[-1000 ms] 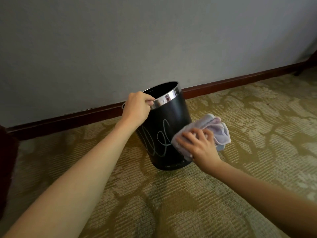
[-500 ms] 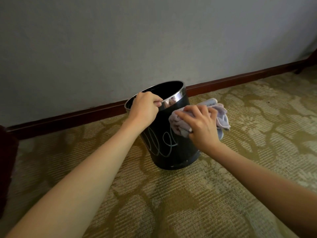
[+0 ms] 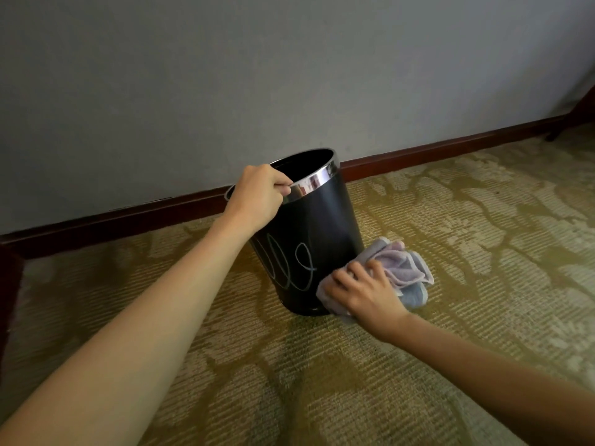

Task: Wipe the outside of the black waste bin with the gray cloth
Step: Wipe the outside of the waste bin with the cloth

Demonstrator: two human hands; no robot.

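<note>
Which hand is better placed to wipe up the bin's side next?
The right hand: it already presses the gray cloth low on the black waste bin. The left hand grips the chrome rim.

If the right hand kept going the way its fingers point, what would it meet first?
Probably the lower wall of the black waste bin: the right hand presses the gray cloth toward its base, though actual contact is hard to judge.

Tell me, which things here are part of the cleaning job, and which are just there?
In the job:
black waste bin
gray cloth
left hand, gripping the bin's rim
right hand, pressing the cloth low on the bin's side

Just there:
patterned carpet
wooden skirting board
gray wall
</note>
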